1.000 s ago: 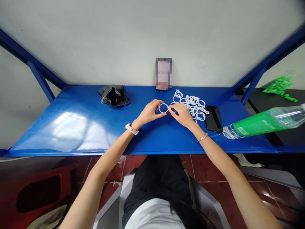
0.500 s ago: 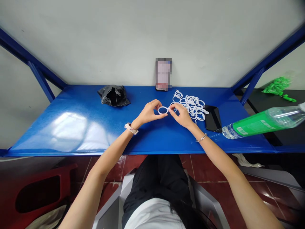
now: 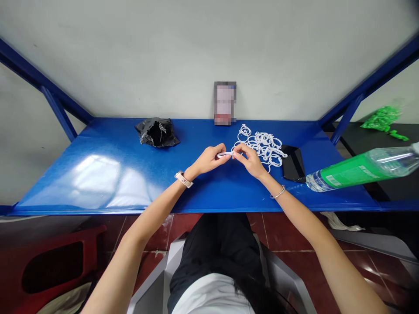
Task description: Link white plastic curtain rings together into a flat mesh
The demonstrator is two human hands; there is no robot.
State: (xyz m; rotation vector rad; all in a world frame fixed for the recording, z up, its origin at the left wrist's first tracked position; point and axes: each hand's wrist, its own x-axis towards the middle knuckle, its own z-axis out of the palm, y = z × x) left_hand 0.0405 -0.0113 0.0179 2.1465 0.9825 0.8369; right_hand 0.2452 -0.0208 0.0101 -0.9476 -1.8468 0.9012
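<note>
My left hand (image 3: 210, 158) pinches one side of a white plastic ring piece (image 3: 224, 154) above the blue table. My right hand (image 3: 248, 159) grips the same piece at its other end, fingertips close to those of the left. The ring is seen nearly edge-on, and its right end is partly hidden by the fingers. Just beyond the right hand lies a loose pile of similar white ring pieces (image 3: 265, 144), several of them with small loops or stems. Both hands are closed at the fingertips.
A crumpled black plastic bag (image 3: 157, 132) lies open at the back left. A phone (image 3: 224, 104) leans on the wall. Right of the pile are a dark flat phone-like object (image 3: 293, 163) and a green-labelled bottle (image 3: 356, 169). Blue braces (image 3: 59, 111) flank the table (image 3: 108, 198).
The white ring has been tilted from an open oval view to nearly edge-on. My left fingers have closed in on it, and both hands stay in about the same place.
</note>
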